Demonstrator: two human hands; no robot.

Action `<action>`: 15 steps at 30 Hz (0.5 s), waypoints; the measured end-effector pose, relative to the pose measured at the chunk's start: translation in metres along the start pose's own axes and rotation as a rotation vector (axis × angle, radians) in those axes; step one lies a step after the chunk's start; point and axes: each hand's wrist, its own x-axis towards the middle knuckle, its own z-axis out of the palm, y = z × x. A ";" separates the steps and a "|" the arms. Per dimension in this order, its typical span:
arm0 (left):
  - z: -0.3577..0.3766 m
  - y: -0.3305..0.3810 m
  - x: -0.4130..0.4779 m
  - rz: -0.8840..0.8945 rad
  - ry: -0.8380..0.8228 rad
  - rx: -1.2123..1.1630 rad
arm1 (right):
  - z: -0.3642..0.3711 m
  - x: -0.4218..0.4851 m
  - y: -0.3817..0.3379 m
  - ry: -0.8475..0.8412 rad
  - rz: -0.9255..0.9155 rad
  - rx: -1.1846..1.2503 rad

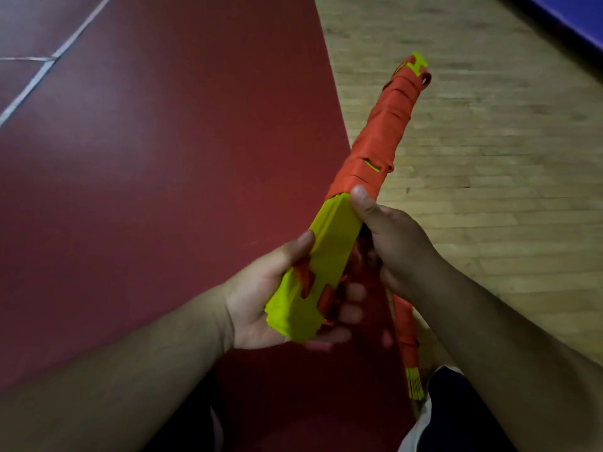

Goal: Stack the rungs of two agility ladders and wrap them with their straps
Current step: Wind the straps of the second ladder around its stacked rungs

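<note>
A stack of yellow-green ladder rungs point(329, 252) points away from me, held up over the floor. An orange strap point(383, 132) is wound around its far half, up to the yellow tip. My left hand point(277, 288) grips the near bare end from below, thumb on the left edge. My right hand point(388, 236) holds the stack at mid-length, thumb pressed at the edge of the orange wrapping. A second bundle point(406, 334), wrapped in orange with a yellow end, lies on the floor under my right forearm.
A dark red mat point(163, 174) with white lines covers the floor on the left. Pale wooden flooring point(489, 158) lies on the right, with a blue strip point(567, 17) at the top right corner. My dark-clothed knee point(456, 402) is at the bottom right.
</note>
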 end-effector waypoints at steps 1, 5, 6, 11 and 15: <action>0.002 0.001 -0.001 0.008 -0.021 -0.011 | 0.001 -0.001 -0.001 -0.022 -0.021 0.002; 0.011 0.003 0.000 0.087 0.157 0.193 | -0.014 0.003 -0.011 -0.046 -0.096 -0.345; 0.012 0.002 0.002 0.131 0.245 0.263 | -0.017 0.004 -0.013 -0.041 -0.109 -0.457; 0.009 -0.004 0.009 0.299 0.475 0.483 | -0.020 0.005 -0.013 -0.022 -0.166 -0.780; 0.003 -0.002 0.012 0.311 0.549 0.657 | -0.022 0.002 -0.014 -0.018 -0.187 -0.771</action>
